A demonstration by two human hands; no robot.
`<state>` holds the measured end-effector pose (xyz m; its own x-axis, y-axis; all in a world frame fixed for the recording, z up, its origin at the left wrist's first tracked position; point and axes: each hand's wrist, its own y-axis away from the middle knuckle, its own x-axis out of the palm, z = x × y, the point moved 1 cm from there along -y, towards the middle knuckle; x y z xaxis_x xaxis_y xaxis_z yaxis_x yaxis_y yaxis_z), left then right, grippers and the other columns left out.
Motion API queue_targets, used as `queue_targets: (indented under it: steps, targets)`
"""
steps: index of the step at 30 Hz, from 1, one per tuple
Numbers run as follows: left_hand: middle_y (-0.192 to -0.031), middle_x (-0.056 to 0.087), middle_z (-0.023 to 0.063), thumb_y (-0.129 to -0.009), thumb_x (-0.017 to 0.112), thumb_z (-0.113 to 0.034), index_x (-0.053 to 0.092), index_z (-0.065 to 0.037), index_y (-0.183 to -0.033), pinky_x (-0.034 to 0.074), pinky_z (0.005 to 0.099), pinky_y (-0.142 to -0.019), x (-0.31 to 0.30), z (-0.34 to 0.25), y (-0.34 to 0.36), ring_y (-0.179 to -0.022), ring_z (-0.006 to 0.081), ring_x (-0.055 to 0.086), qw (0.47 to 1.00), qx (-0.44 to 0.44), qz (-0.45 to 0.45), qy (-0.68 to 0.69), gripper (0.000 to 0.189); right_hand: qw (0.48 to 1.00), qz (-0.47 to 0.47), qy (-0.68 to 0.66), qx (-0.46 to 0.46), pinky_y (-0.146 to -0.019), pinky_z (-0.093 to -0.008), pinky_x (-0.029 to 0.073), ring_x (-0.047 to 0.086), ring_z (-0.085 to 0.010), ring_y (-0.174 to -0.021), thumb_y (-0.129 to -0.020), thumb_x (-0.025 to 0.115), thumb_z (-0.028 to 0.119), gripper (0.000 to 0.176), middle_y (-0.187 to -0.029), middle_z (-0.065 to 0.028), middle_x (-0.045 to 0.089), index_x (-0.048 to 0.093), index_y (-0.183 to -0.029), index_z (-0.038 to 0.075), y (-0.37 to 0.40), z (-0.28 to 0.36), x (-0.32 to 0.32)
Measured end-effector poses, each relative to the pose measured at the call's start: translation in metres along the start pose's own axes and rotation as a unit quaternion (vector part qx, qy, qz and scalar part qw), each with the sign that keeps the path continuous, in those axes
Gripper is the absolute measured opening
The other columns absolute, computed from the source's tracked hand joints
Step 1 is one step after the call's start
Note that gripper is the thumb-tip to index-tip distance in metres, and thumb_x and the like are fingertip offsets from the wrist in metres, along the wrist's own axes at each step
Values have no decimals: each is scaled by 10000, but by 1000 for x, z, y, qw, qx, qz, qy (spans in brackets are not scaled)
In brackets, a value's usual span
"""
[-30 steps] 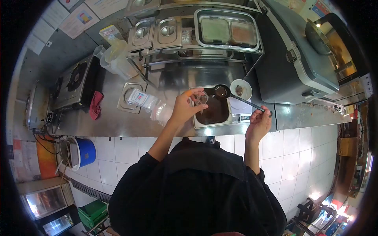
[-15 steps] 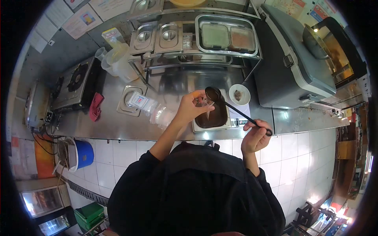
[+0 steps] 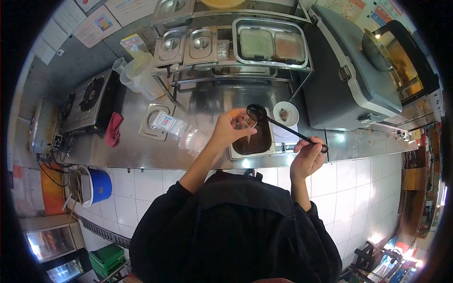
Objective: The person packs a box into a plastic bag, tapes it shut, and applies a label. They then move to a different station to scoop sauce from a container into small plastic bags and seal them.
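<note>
My right hand (image 3: 307, 159) grips the handle end of a black ladle (image 3: 292, 131). The ladle's bowl is tilted at the mouth of a small clear plastic bag (image 3: 248, 129), which my left hand (image 3: 231, 128) pinches between fingers and thumb. Directly beneath both is a rectangular steel pan (image 3: 274, 150) of dark brown contents. How much the bag holds is hard to make out. Beside the pan, a white bowl (image 3: 293, 123) with a small dark clump in it rests on a digital scale (image 3: 286, 147).
Clear plastic bags (image 3: 191, 137) and a labelled packet (image 3: 168, 123) lie left of my forearm, near a steel lid (image 3: 147, 126). A red cloth (image 3: 113, 129) sits by the gas stove (image 3: 93, 96). Behind stands a rack (image 3: 226, 75) with lidded containers; a grey cool box (image 3: 356, 80) is at right.
The ladle's bowl has tipped slightly at the bag's mouth, and my right hand has turned a little and shifted up on the handle end. My left hand stays in place with the bag.
</note>
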<state>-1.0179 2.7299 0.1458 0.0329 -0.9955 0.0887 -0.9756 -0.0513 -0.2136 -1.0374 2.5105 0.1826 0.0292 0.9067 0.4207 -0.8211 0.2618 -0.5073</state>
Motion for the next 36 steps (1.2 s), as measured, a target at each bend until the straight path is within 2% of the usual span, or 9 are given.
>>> queue_targets:
  steps: [4, 6, 10, 12, 19, 25, 31, 34, 36]
  targets:
    - [-852, 585, -18, -581, 858, -182, 621, -37, -1096, 347, 169, -540, -5, 8, 0, -676, 28, 458, 999, -6, 5, -42, 585, 999, -29, -19, 33, -512, -261, 427, 520, -155, -566, -988, 377, 252, 275, -739, -109, 557, 463, -1024, -7, -4, -4, -3]
    - [-879, 548, -26, -613, 836, -76, 596, -42, -1084, 385, 200, -698, -6, 10, 0, -781, 59, 468, 997, -63, 18, -49, 530, 997, -45, -27, 57, -506, -255, 423, 519, -148, -566, -987, 381, 260, 279, -730, -97, 559, 468, -1019, -3, -5, -6, -6]
    - [-893, 570, -22, -618, 833, -80, 602, -44, -1077, 378, 196, -703, -3, 7, 0, -779, 56, 477, 996, -58, 16, -64, 515, 997, -49, -32, 56, -502, -257, 424, 521, -152, -567, -988, 377, 254, 279, -732, -103, 560, 472, -1009, -7, -4, -7, -6]
    - [-813, 578, -26, -567, 864, -221, 633, -47, -1078, 336, 160, -537, -2, 14, -2, -664, 21, 461, 999, -16, 5, -45, 587, 1000, -19, -20, 15, -510, -259, 431, 526, -161, -568, -985, 381, 257, 288, -748, -122, 554, 474, -998, -16, -1, -3, -4]
    - [-861, 627, -17, -578, 859, -209, 637, -43, -1079, 355, 162, -548, -2, 10, -5, -711, 20, 480, 999, -14, 16, -43, 573, 988, 77, 62, -115, -502, -279, 440, 521, -185, -623, -973, 409, 266, 285, -767, -138, 536, 469, -1021, -8, 4, 7, 1]
    - [-865, 635, -16, -584, 856, -215, 639, -36, -1067, 349, 159, -540, -4, 15, -6, -704, 17, 476, 998, -18, 27, -48, 559, 977, 126, 89, -149, -484, -280, 445, 529, -192, -639, -962, 436, 277, 287, -763, -136, 533, 483, -972, -6, 3, 12, 1]
    - [-862, 637, -15, -576, 857, -223, 637, -27, -1050, 352, 161, -538, -5, 9, -5, -700, 19, 485, 995, -51, 42, -74, 559, 991, 72, 67, -90, -513, -257, 438, 526, -178, -601, -976, 405, 272, 287, -759, -130, 552, 485, -993, -3, -4, 3, 1]
    - [-878, 642, -9, -578, 855, -221, 624, -17, -1071, 351, 158, -530, -3, 6, -5, -704, 21, 495, 997, -18, 25, -67, 582, 1000, -19, 7, 23, -527, -251, 421, 526, -144, -581, -987, 381, 274, 290, -715, -92, 560, 480, -1016, 3, -10, -7, -6]
    - [-900, 647, 3, -584, 852, -211, 610, 0, -1091, 355, 156, -521, -4, 5, -5, -717, 28, 506, 996, -19, 31, -87, 600, 998, -31, -16, 49, -526, -249, 418, 521, -137, -578, -986, 386, 278, 288, -711, -84, 562, 484, -1013, 8, -15, -10, -7]
